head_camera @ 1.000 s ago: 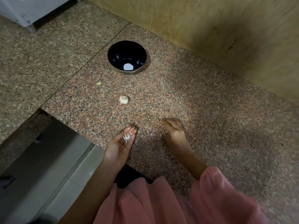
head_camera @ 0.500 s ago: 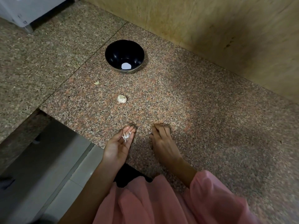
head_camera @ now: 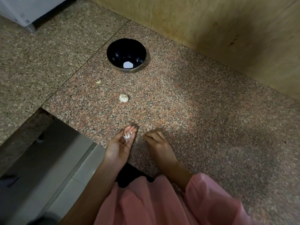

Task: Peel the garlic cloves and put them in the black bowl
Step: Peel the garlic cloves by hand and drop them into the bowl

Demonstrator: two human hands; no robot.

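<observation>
Speckled granite counter (head_camera: 194, 111) under black bowl (head_camera: 138, 52), garlic head (head_camera: 123, 98) and small clove (head_camera: 98, 82), well apart.

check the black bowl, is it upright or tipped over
Upright: the black bowl sits on its base on the granite counter, open mouth facing up.

The bench (head_camera: 186, 98) is speckled granite in pink, grey and black, smooth with a dull sheen. The black bowl (head_camera: 113, 52) is glossy, with bright glints on its inner wall. The garlic (head_camera: 123, 98) has dry, ribbed, papery white skin. The thin peel scraps (head_camera: 127, 136) look matt and papery. The sleeve (head_camera: 211, 200) is soft pink cloth. The wall (head_camera: 227, 30) is matt tan.
</observation>
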